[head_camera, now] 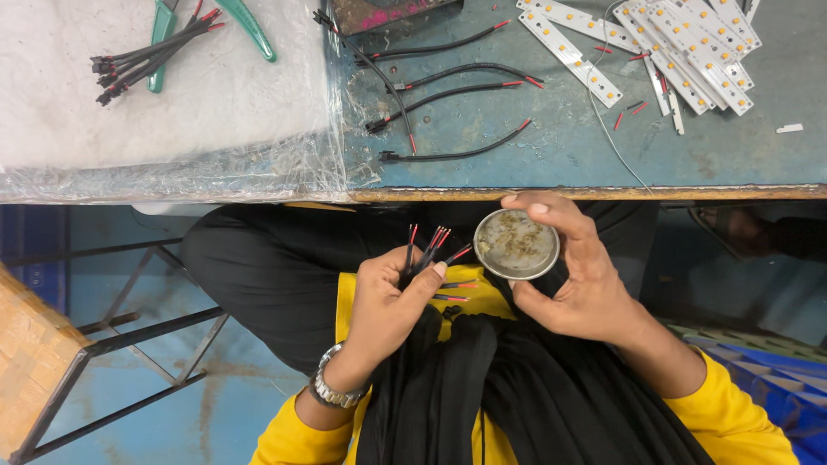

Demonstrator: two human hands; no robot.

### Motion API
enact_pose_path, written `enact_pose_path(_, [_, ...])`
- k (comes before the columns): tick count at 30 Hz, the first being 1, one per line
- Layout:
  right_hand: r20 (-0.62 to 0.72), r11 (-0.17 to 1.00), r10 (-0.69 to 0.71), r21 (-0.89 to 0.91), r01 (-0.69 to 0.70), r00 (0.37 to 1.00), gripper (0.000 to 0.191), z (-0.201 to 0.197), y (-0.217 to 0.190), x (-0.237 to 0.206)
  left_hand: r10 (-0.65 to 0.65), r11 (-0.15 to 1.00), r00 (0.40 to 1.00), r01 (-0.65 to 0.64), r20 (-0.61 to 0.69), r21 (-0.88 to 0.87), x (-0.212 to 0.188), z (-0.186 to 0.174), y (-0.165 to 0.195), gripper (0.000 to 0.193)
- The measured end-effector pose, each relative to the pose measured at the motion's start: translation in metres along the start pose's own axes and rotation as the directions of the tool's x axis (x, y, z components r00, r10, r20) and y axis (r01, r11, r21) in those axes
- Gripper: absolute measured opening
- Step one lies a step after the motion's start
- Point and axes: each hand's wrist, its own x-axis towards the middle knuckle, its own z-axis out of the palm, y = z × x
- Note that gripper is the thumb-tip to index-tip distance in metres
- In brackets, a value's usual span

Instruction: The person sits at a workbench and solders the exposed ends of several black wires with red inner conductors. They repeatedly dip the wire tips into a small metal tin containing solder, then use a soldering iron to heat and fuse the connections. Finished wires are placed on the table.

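From the head camera, the person's left hand is closed around a bundle of black wires with red tips, held over the lap just beside a round metal tin. The right hand grips that tin by its rim, thumb and fingers curled; its contents look like crusted residue, hard to tell. More wire leads lie on the table.

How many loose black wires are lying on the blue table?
5 loose black wires lie on the blue table, spread between the plastic sheet and the white strips. More may be hidden.
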Motion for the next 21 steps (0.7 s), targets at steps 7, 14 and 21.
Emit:
enact_pose_path(7, [0.012,0.998,0.031,0.056,-0.031,0.999,0.086,0.001,-0.001,-0.001,-0.169,0.960,0.983,0.180,0.071,-0.213,0.004,-0.001,-0.021,0.034])
enact_pose_path(14, [0.030,0.994,0.058,0.087,-0.060,0.998,0.087,0.002,0.002,-0.007,-0.256,0.866,0.961,0.274,0.101,-0.419,0.008,0.000,-0.025,0.024])
enact_pose_path(21, [0.048,0.967,0.091,0.236,-0.099,0.995,0.090,0.001,0.008,-0.011,-0.299,0.726,0.928,0.374,0.224,-0.577,0.012,-0.006,-0.028,0.024])
